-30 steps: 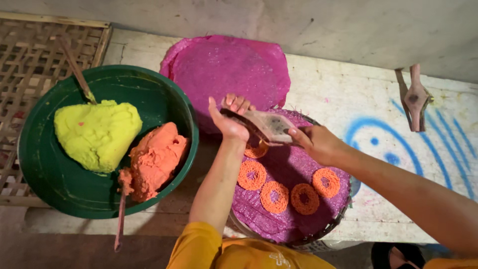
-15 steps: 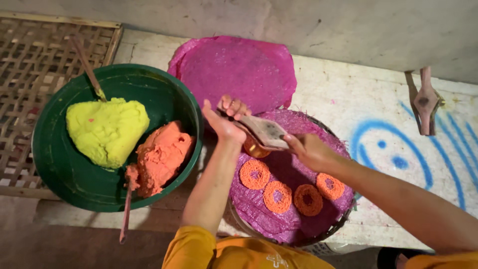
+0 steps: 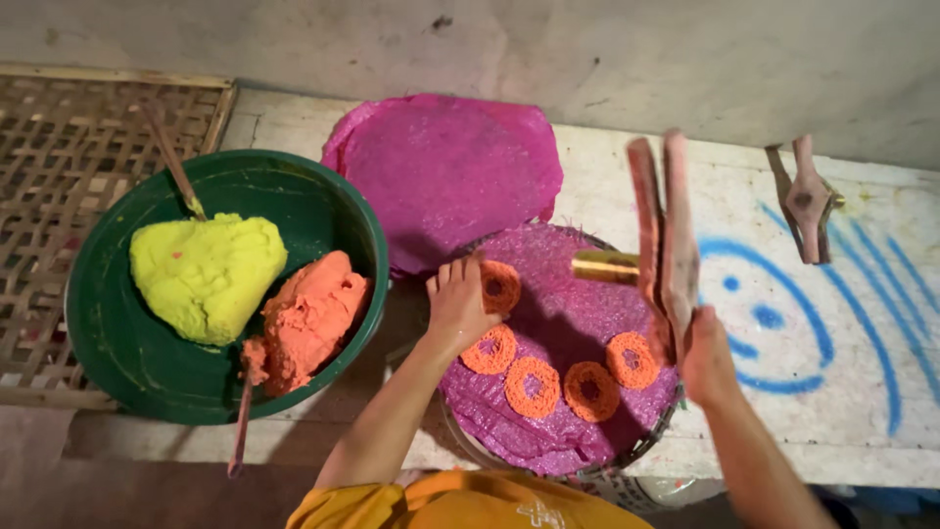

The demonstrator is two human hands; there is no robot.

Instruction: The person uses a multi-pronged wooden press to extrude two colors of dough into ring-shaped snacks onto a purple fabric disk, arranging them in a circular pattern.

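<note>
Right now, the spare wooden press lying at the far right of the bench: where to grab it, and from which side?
Judging by its pose, grip the spare press at its wide middle, coming from above. It lies flat on the white bench with nothing close around it, and its arms taper to thin ends, which look poorer to hold. The right hand already holds a similar press.

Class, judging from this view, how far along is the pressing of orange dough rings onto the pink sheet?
Done: four orange rings lie on the glittery pink sheet. In hand: left hand places a fifth ring; right hand lifts the wooden press. Left: orange dough lump in the green bowl.
</note>
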